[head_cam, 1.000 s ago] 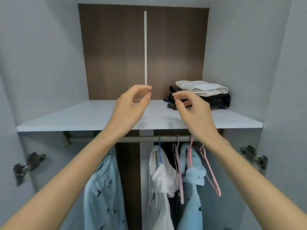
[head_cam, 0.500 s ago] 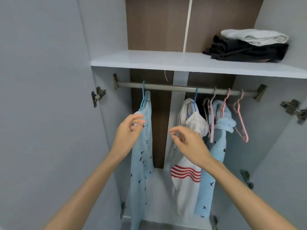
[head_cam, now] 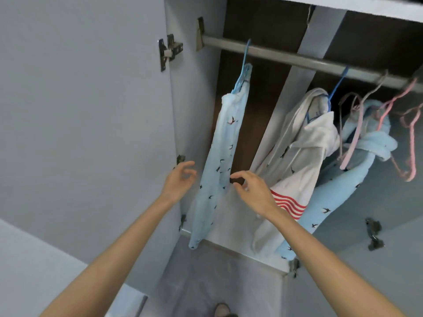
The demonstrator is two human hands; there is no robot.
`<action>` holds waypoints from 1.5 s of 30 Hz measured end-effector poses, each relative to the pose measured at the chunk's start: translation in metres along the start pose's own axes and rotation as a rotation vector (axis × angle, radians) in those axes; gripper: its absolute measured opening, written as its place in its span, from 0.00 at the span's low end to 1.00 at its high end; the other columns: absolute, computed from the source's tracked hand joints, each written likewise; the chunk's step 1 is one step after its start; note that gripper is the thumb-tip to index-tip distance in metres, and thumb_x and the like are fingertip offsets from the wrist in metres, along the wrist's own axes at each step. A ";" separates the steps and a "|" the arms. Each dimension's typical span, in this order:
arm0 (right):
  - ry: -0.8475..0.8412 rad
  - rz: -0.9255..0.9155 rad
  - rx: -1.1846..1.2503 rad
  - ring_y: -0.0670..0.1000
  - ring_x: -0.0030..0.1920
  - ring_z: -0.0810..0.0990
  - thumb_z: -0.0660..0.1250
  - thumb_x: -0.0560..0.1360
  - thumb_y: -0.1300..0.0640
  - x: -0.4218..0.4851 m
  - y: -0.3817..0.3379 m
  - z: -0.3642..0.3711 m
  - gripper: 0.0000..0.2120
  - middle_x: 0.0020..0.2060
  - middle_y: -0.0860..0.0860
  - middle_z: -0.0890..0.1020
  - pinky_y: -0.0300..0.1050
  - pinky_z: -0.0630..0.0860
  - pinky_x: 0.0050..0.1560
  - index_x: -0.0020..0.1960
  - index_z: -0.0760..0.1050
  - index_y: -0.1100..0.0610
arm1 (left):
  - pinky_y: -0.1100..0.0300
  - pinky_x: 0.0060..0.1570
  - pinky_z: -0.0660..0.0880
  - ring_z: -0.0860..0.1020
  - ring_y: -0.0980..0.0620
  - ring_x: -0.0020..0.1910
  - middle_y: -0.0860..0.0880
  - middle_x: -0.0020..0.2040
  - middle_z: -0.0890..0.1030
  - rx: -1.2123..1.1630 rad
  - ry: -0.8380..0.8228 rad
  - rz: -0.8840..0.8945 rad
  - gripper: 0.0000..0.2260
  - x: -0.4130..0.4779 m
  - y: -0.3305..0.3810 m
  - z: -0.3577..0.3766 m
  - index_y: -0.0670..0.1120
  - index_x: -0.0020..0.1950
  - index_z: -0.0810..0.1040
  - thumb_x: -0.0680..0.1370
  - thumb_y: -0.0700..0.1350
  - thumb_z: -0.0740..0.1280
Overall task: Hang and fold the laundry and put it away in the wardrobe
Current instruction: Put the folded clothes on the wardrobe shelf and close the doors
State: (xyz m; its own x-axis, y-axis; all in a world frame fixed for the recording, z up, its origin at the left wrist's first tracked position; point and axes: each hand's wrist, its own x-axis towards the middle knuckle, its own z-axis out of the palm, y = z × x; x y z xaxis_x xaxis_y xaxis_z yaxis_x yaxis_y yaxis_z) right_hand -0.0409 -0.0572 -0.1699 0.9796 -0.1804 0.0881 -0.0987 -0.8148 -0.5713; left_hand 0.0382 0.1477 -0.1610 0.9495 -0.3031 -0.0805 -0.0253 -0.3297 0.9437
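A light blue garment with small bird prints [head_cam: 217, 161] hangs from a blue hanger [head_cam: 243, 65] on the wardrobe rail [head_cam: 286, 58]. My left hand [head_cam: 179, 181] hovers just left of it, fingers loosely curled, holding nothing. My right hand [head_cam: 249, 188] is at the garment's right edge with thumb and fingers curved; whether it touches the cloth I cannot tell. Further right hang a white hoodie with red stripes [head_cam: 304, 156] on a blue hanger and another light blue printed garment [head_cam: 343, 186].
Empty pink hangers [head_cam: 409, 143] dangle at the rail's right end. The open left door [head_cam: 91, 110] with its hinge [head_cam: 169, 51] stands close to my left hand. Door hinges [head_cam: 374, 234] show at lower right. A shoe [head_cam: 223, 310] is on the floor below.
The view tipped down from the top shelf with folded clothes to the hanging space. Both hands dropped from shelf height to the lower part of the left blue garment.
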 end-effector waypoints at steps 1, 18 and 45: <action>-0.010 0.006 0.017 0.37 0.39 0.73 0.63 0.79 0.56 0.007 0.005 0.006 0.12 0.59 0.47 0.77 0.27 0.66 0.40 0.62 0.75 0.51 | 0.55 0.54 0.73 0.74 0.50 0.49 0.43 0.54 0.78 0.004 -0.014 -0.044 0.18 0.004 -0.011 0.003 0.40 0.68 0.70 0.78 0.35 0.63; 0.051 -0.001 0.228 0.43 0.38 0.77 0.71 0.73 0.51 0.130 0.073 0.094 0.17 0.54 0.48 0.80 0.31 0.70 0.38 0.60 0.76 0.54 | 0.63 0.38 0.72 0.79 0.53 0.31 0.51 0.36 0.78 0.044 -0.032 -0.453 0.29 0.115 -0.139 0.104 0.58 0.74 0.58 0.77 0.47 0.67; 0.168 -0.058 0.466 0.38 0.38 0.80 0.69 0.75 0.62 0.224 0.105 0.026 0.07 0.38 0.51 0.83 0.28 0.73 0.40 0.46 0.78 0.67 | 0.70 0.48 0.72 0.75 0.56 0.51 0.48 0.52 0.78 -0.287 -0.011 -0.212 0.11 0.236 -0.087 0.157 0.42 0.62 0.71 0.82 0.44 0.59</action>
State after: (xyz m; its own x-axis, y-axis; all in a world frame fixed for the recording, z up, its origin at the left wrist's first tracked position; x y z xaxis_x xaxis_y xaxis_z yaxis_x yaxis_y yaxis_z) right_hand 0.1727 -0.1691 -0.2315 0.9358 -0.2592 0.2388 0.0816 -0.4999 -0.8622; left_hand 0.2150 -0.0358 -0.3128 0.9208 -0.2651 -0.2859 0.2619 -0.1226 0.9573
